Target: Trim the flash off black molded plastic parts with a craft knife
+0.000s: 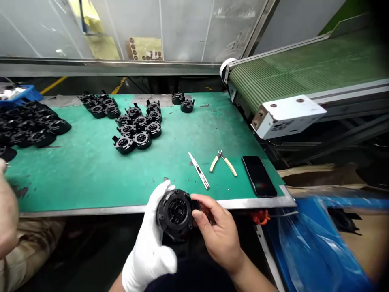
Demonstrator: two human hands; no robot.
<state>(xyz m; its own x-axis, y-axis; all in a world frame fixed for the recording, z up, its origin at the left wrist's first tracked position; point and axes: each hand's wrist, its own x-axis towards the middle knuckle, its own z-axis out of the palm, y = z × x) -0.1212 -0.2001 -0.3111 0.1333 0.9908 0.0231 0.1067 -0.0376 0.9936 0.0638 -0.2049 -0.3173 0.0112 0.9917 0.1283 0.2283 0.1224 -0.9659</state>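
Observation:
A round black plastic housing (176, 211) with a ringed hub in its face is held up just off the table's front edge. My left hand (149, 239), in a white glove, cups it from the left side, with the thumb apart from it. Bare, my right hand (217, 229) pinches the housing's right edge between thumb and fingers. Beyond the hands, a utility knife (199, 171) lies with its blade out. Beside it rest small cutting pliers (223, 163) with cream handles, jaws pointing away from me.
Similar black housings (141, 125) stand in groups across the green tabletop (176, 162). A phone (259, 176) lies near the right corner. A conveyor (291, 73) slopes in at right, above a blue bin (306, 243). Another person's arm (7, 211) is at left.

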